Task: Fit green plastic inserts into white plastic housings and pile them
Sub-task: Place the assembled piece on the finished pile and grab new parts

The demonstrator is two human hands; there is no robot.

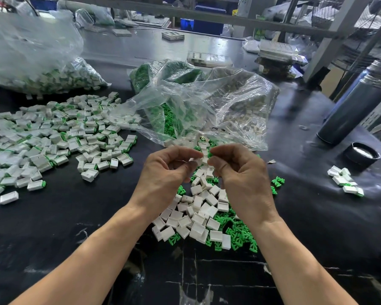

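Observation:
My left hand point(167, 170) and my right hand point(238, 172) meet above the middle of the black table. The left fingertips pinch a white housing point(197, 160). The right fingertips hold a green insert point(209, 154) against it. Below my hands lies a loose heap of white housings point(196, 214) mixed with green inserts point(238, 234). To the left spreads a wide pile of assembled pieces point(53, 137), white with green ends.
An open clear bag point(198, 111) of green inserts and white housings lies just behind my hands. Another clear bag point(35, 62) of assembled pieces sits at the far left. A dark flask point(356, 106), its cap point(361, 154) and a few assembled pieces point(345, 181) stand at the right.

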